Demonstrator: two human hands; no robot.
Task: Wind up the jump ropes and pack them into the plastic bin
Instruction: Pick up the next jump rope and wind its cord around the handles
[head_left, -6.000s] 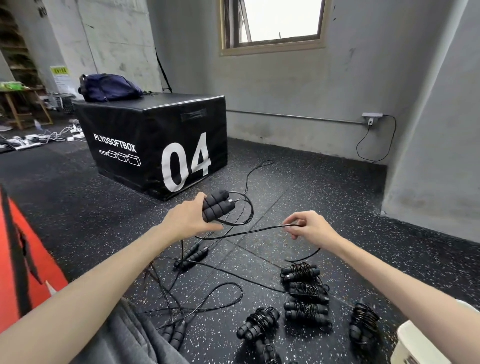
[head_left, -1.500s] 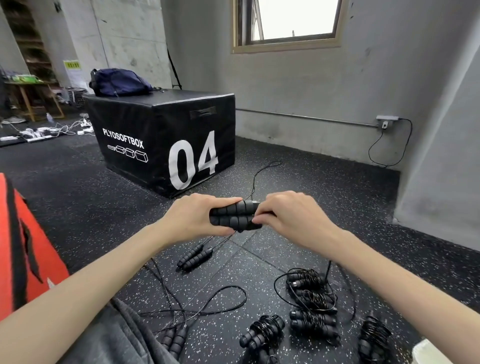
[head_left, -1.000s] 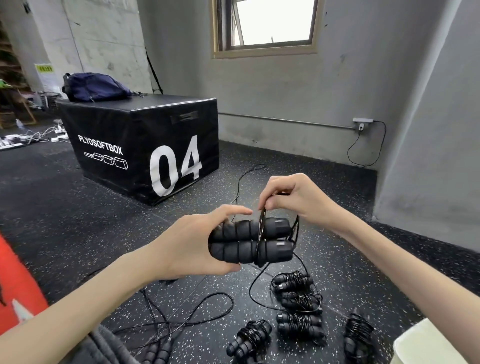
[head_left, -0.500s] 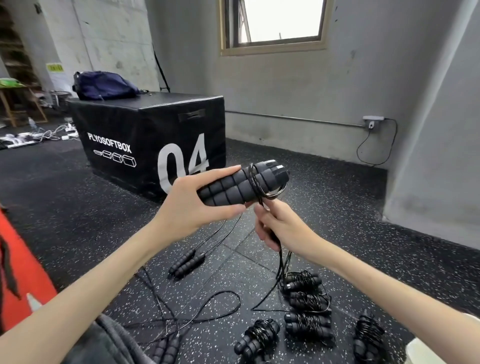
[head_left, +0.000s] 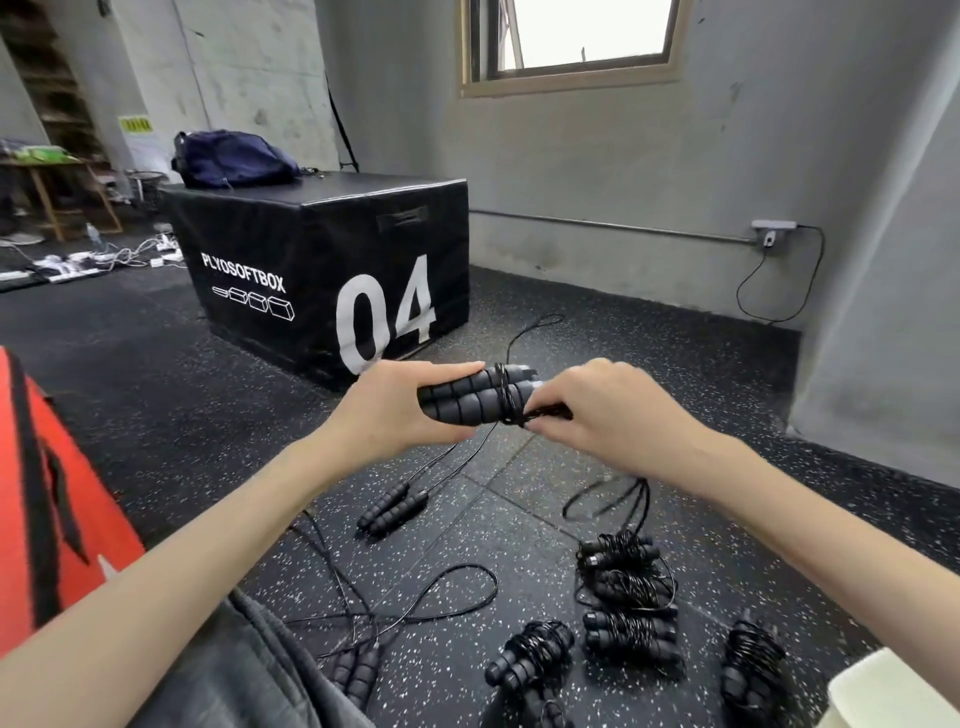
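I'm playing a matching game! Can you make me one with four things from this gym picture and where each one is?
Things:
1. blue bag
2. handles
3. window
4. white bin

Places:
A. bottom right corner
B. high on the wall
C. on the black box
D. in the left hand

Pairs: 1-C, 2-D, 3-B, 4-A

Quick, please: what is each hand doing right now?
Left hand: holds the paired handles.
Right hand: pinches the cord beside the handles.
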